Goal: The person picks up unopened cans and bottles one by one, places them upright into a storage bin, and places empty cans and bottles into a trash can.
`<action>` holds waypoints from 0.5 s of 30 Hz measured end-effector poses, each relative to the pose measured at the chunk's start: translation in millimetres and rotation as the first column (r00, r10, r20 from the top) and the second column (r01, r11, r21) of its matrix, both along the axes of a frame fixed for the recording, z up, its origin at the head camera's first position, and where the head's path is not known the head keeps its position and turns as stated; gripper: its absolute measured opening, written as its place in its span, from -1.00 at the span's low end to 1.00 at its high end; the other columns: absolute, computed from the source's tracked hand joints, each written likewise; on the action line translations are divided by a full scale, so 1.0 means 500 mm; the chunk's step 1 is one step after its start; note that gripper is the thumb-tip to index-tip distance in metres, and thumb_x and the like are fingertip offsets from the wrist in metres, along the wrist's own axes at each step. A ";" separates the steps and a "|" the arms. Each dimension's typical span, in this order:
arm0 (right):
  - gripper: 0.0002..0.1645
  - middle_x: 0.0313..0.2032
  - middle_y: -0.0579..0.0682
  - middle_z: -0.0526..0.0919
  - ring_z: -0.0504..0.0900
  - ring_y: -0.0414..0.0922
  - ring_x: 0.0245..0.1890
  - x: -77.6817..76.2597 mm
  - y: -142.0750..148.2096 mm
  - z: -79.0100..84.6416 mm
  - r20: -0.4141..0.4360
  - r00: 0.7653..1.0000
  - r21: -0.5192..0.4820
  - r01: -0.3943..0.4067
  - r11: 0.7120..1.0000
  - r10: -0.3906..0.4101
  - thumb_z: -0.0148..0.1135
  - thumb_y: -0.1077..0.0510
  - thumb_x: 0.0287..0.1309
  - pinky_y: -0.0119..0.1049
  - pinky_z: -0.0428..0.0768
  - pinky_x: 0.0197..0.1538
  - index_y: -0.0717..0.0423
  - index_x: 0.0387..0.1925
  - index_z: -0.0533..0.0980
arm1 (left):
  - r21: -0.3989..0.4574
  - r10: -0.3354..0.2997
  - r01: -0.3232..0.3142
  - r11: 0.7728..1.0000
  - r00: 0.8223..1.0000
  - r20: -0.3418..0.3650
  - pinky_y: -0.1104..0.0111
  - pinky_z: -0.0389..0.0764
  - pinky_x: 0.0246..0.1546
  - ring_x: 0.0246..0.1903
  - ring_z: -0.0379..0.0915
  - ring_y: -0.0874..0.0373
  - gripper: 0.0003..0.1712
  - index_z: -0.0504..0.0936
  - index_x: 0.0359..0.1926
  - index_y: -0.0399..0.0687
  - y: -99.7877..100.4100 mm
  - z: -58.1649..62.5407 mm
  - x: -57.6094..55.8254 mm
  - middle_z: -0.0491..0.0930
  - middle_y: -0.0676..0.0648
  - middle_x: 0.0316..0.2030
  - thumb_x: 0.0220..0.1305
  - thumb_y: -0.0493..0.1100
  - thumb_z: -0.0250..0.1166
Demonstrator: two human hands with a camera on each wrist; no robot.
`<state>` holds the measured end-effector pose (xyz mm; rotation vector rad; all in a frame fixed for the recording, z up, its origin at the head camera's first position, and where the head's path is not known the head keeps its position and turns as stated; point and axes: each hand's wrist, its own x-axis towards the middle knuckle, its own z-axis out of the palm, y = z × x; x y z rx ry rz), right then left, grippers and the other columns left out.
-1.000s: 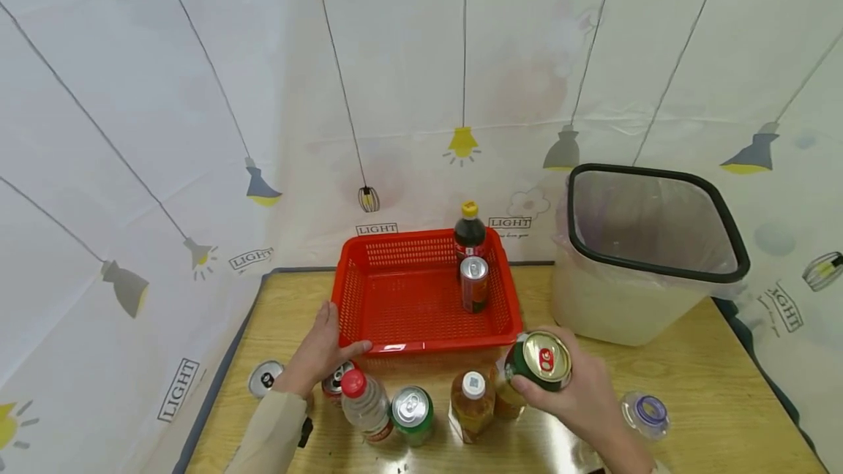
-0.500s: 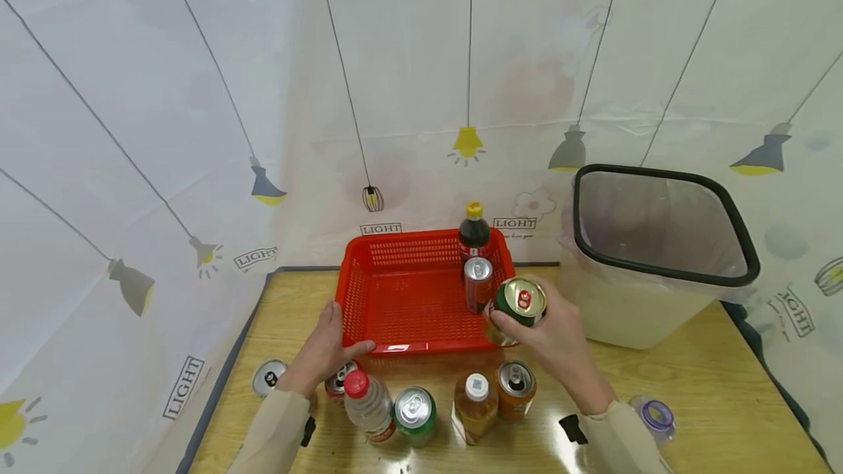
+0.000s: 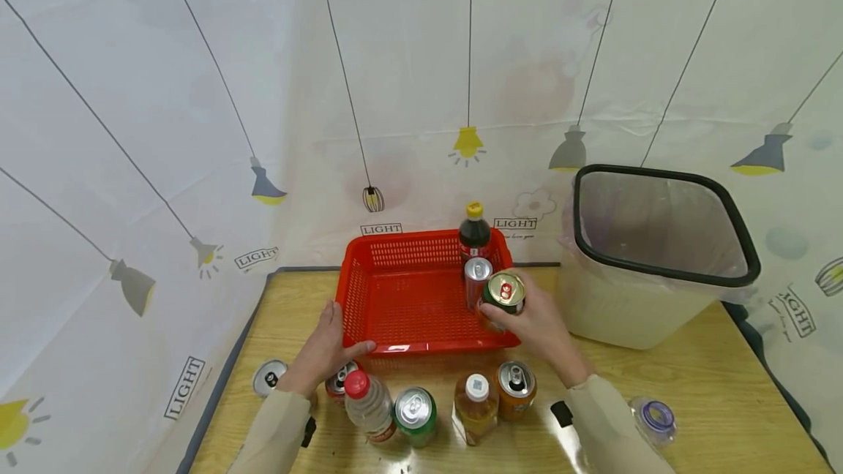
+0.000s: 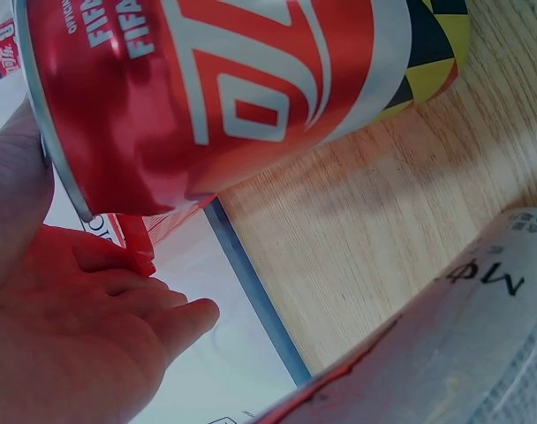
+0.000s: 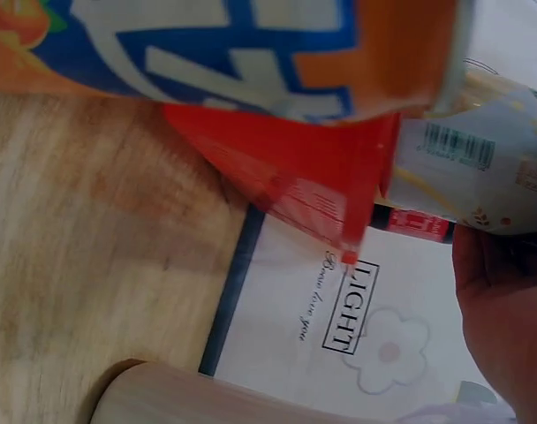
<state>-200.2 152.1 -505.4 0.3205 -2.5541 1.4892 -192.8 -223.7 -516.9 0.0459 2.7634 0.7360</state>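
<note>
My right hand [image 3: 538, 319] grips a drink can [image 3: 506, 291] with a gold lid and red tab. It holds the can upright at the right front of the red plastic basket [image 3: 426, 347]; whether the can's base touches the basket floor is hidden. Just behind it in the basket stand a silver-topped can [image 3: 478, 271] and a yellow-capped cola bottle [image 3: 474, 236]. At the basket's left front corner rests my left hand [image 3: 323, 350], fingers straight along the outside and thumb across the front rim. The held can's pale, barcoded side [image 5: 458, 146] shows in the right wrist view.
Before the basket stand a red can [image 3: 341, 377], a red-capped bottle [image 3: 369, 404], a green can [image 3: 415, 415], a white-capped bottle [image 3: 476, 408] and an orange can [image 3: 516, 390]. Another can [image 3: 268, 377] is left, a purple-ringed bottle [image 3: 655, 419] right. A lined bin [image 3: 632, 306] stands back right.
My right hand has carried the gold-lidded can left and away from me, from above the front row to inside the basket's right front, uncovering the orange can. The left hand stays at the corner.
</note>
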 end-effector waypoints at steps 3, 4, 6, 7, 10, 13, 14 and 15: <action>-0.23 -0.05 0.03 0.71 0.67 -0.03 -0.04 -0.011 -0.001 -0.011 0.009 0.999 0.025 -0.043 0.999 0.042 0.61 -0.05 0.08 0.00 0.64 0.06 0.12 0.22 0.46 | -0.002 0.000 0.000 1.000 1.000 0.002 -0.18 0.13 0.47 0.56 -0.22 -0.38 0.39 -0.32 0.61 -0.39 -0.001 -0.001 0.000 -0.30 -0.44 0.60 0.29 0.26 0.43; -0.23 -0.03 0.04 0.69 0.66 -0.02 -0.03 -0.014 -0.002 -0.014 0.008 0.999 0.040 -0.052 0.998 0.052 0.62 -0.06 0.07 0.00 0.63 0.08 0.12 0.22 0.47 | 0.000 0.000 0.000 1.000 1.000 0.001 -0.19 0.13 0.46 0.56 -0.22 -0.38 0.39 -0.33 0.61 -0.39 -0.002 -0.001 0.000 -0.30 -0.44 0.60 0.29 0.25 0.43; -0.20 0.01 0.06 0.64 0.63 0.00 -0.01 -0.020 -0.003 -0.020 0.012 0.998 0.073 -0.056 0.996 0.055 0.63 -0.10 0.05 0.02 0.60 0.10 0.13 0.23 0.48 | 0.002 0.004 -0.004 1.000 1.000 0.007 -0.18 0.12 0.47 0.57 -0.23 -0.37 0.40 -0.34 0.61 -0.37 -0.002 -0.001 0.000 -0.31 -0.43 0.60 0.29 0.25 0.43; -0.17 0.04 0.08 0.61 0.61 0.01 0.00 -0.022 -0.004 -0.023 0.017 0.998 0.092 -0.054 0.994 0.053 0.63 -0.12 0.04 0.02 0.59 0.11 0.13 0.24 0.48 | 0.001 0.004 -0.004 1.000 1.000 0.006 -0.18 0.12 0.47 0.56 -0.22 -0.37 0.39 -0.33 0.61 -0.38 -0.002 -0.001 0.000 -0.31 -0.43 0.60 0.29 0.25 0.43; -0.11 0.07 0.11 0.52 0.57 0.03 0.00 -0.027 -0.005 -0.030 0.043 0.998 0.140 -0.046 0.989 0.040 0.64 -0.18 0.00 0.01 0.56 0.11 0.15 0.27 0.50 | 0.004 0.005 -0.005 1.000 1.000 0.003 -0.18 0.13 0.46 0.56 -0.21 -0.37 0.40 -0.31 0.61 -0.38 -0.002 0.001 0.000 -0.29 -0.43 0.60 0.28 0.27 0.43; -0.09 0.04 0.11 0.54 0.57 0.03 -0.01 -0.031 -0.005 -0.037 0.071 0.997 0.187 -0.040 0.982 0.028 0.63 -0.20 -0.01 0.02 0.57 0.09 0.16 0.27 0.52 | 0.008 0.006 -0.006 1.000 1.000 0.003 -0.18 0.15 0.46 0.56 -0.18 -0.37 0.40 -0.30 0.61 -0.38 -0.002 0.001 0.001 -0.28 -0.43 0.60 0.27 0.27 0.43; -0.10 0.03 0.11 0.55 0.58 0.03 -0.01 -0.032 -0.005 -0.038 0.076 0.997 0.202 -0.041 0.979 0.026 0.63 -0.20 -0.01 0.03 0.58 0.08 0.16 0.26 0.53 | 0.010 0.006 -0.006 1.000 1.000 0.000 -0.19 0.15 0.45 0.56 -0.18 -0.38 0.39 -0.30 0.61 -0.38 -0.002 0.001 0.001 -0.27 -0.44 0.60 0.27 0.26 0.44; -0.10 0.03 0.11 0.57 0.59 0.04 -0.01 -0.033 -0.005 -0.040 0.079 0.997 0.221 -0.042 0.974 0.025 0.64 -0.20 -0.02 0.04 0.59 0.08 0.17 0.26 0.53 | 0.010 0.007 -0.007 1.000 1.000 0.002 -0.19 0.15 0.46 0.56 -0.18 -0.38 0.39 -0.30 0.61 -0.38 -0.002 0.001 0.000 -0.27 -0.43 0.60 0.27 0.26 0.44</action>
